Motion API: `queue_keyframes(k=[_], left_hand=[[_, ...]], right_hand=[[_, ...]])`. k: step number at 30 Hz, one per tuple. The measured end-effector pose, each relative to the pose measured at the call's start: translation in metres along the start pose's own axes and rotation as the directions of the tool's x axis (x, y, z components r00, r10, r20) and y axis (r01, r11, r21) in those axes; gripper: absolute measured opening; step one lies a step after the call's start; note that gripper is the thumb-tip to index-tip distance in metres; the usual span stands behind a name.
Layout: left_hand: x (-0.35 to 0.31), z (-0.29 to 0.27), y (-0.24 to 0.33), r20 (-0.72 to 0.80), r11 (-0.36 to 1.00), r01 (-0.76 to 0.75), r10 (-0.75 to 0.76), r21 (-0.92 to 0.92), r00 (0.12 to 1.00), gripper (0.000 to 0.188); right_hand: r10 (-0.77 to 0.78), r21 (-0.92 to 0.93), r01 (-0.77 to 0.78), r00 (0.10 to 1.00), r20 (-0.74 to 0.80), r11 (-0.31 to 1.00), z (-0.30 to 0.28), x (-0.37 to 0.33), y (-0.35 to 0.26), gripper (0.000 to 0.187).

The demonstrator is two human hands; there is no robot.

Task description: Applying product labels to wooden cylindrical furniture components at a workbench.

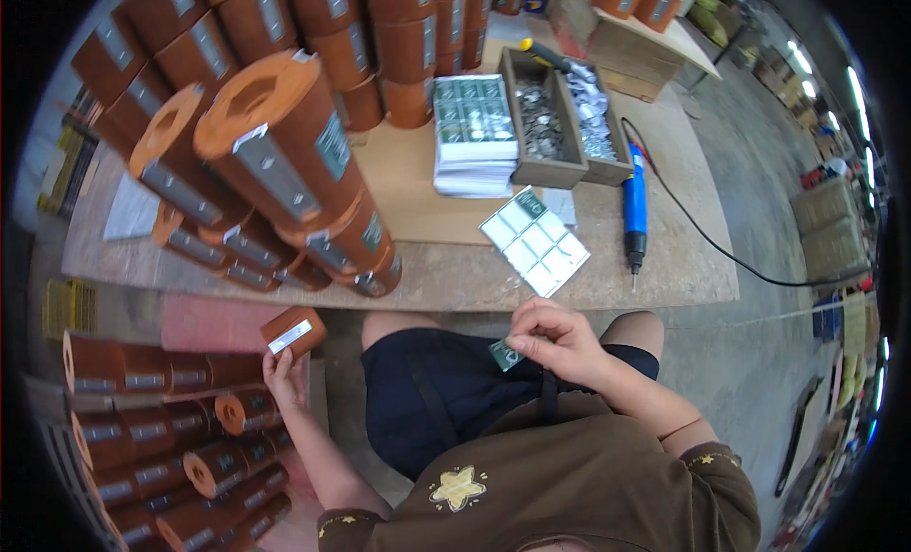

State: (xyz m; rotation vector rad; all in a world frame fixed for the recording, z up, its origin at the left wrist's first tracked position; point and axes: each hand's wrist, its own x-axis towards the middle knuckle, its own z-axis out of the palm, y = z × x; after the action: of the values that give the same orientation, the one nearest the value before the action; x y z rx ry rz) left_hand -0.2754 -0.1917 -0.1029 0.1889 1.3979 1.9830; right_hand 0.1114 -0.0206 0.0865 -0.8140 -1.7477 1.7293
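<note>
My left hand (287,377) grips a short reddish-brown cylinder (306,326) with a shiny metal plate on its side, held below the table's front edge at the left. Over my lap, my right hand (562,345) pinches a small green label (504,357) between thumb and fingers. Just beyond that hand, a mostly peeled label sheet (537,247) lies on the table, with one green label left at its top corner. A thick stack of green label sheets (474,169) sits behind it.
Stacked brown cylinders (275,144) crowd the table's left side; more lie in rows (142,424) at my lower left. Two wooden bins (560,170) hold small metal parts, with a yellow-handled tool (543,54) across them. A corded blue electric screwdriver (635,211) lies at the right.
</note>
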Motion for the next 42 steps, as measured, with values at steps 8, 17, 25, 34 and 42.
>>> queue_keyframes(k=[8,17,25,34,42], left_hand=[[-0.125,0.106,0.005,0.509,0.823,0.359,-0.101,-0.440,0.855,0.076],[-0.208,0.209,-0.026,0.693,0.489,0.792,-0.426,-0.364,0.581,0.054],[-0.228,0.230,-0.031,0.622,0.671,0.730,-0.517,-0.132,0.588,0.051],[-0.233,0.229,-0.035,0.627,0.808,0.586,-0.425,-0.063,0.653,0.048],[-0.239,0.228,-0.034,0.667,0.931,0.358,-0.222,-0.071,0.711,0.079]], right_hand=[[0.156,0.404,-0.180,0.983,0.094,0.897,0.002,-0.019,-0.009,0.006],[0.364,0.588,-0.435,0.899,0.244,0.682,0.007,-0.052,0.002,0.009],[0.376,0.588,-0.314,0.927,0.018,0.746,-0.014,-0.068,0.007,0.008],[0.320,0.400,-0.273,0.946,-0.054,0.875,-0.007,-0.070,0.004,0.013],[0.255,0.300,-0.208,0.959,-0.127,0.931,0.001,-0.071,0.008,0.010]])
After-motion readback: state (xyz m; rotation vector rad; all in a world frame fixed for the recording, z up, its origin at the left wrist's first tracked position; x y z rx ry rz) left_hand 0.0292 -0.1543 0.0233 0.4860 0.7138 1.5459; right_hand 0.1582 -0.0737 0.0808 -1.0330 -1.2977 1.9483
